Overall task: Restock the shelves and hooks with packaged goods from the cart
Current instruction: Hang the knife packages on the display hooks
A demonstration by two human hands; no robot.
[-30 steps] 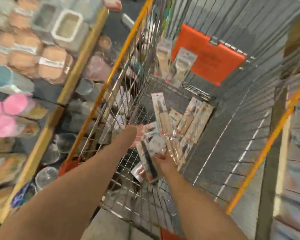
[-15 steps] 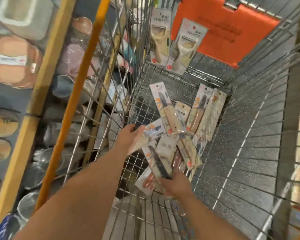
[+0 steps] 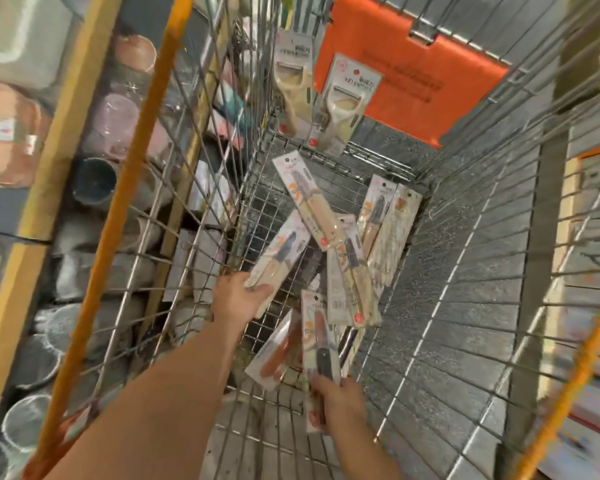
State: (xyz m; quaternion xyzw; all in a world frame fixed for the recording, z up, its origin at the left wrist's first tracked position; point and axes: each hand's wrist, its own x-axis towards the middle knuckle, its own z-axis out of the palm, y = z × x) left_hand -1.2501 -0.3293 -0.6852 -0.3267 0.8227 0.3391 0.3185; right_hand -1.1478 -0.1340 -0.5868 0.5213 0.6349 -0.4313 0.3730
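So compared with half a second back, the left hand (image 3: 238, 299) has lifted its knife pack (image 3: 280, 252) up and away from the bunch, and the right hand (image 3: 340, 403) has pulled back toward the near end of the cart with its own stack.

Left grip is closed around the bottom end of one carded knife pack, which tilts up and to the right over the wire cart (image 3: 465, 306) floor. Right grip is wrapped round the lower ends of a fan of packs: the front one (image 3: 317, 344) has a dark handle, a second with an orange handle (image 3: 274, 355) pokes out to the left, and there's at least one more behind, can't count exactly.

Loose on the cart floor I count roughly five more knife packs: one (image 3: 305, 199) lying diagonal in the middle, two overlapped (image 3: 350, 278) just below it, and two side by side (image 3: 388, 226) against the right side. Two peeler packs (image 3: 347, 102) lean upright at the far end, in front of the orange flap (image 3: 413, 74).

Left of the cart, through the wires, shelves (image 3: 59, 109) with yellow edging hold blurry cups and containers.
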